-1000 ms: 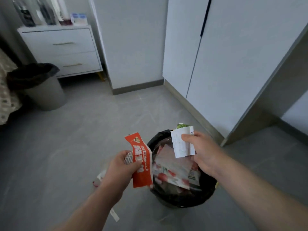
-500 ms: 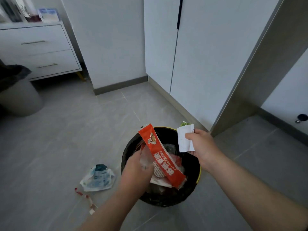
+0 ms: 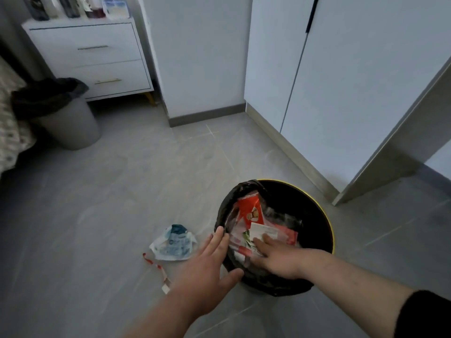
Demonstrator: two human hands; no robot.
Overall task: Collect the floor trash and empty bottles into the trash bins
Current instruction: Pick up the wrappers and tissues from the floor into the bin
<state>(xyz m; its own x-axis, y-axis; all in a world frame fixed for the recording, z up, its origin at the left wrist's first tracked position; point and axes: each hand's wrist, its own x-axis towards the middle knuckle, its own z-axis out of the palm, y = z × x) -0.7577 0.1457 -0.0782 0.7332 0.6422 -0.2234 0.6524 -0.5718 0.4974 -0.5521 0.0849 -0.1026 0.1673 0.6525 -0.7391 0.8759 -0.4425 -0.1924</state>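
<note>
A black-lined trash bin with a yellow rim [image 3: 319, 215] stands on the floor in front of me, holding wrappers. The orange-red wrapper [image 3: 250, 212] leans inside it, and a white paper slip [image 3: 263, 231] lies on the pile. My right hand [image 3: 275, 258] reaches into the bin, fingers flat on the trash. My left hand [image 3: 210, 267] is spread open, its fingers resting on the bin's left edge. On the floor to the left lie a crumpled white-and-blue wrapper [image 3: 173, 245] and a red-and-white strip [image 3: 157, 268].
A second grey bin with a black liner [image 3: 66, 118] stands at the far left beside a white drawer unit [image 3: 97, 59] topped with bottles. White cabinet doors [image 3: 341, 81] and a pale panel [image 3: 390, 167] close off the right. Patterned bedding [image 3: 9, 132] shows at the left edge.
Both hands have let go of their trash: the orange-red wrapper and the white slip now lie in the bin. My right hand went down into the bin; my left moved to its edge.
</note>
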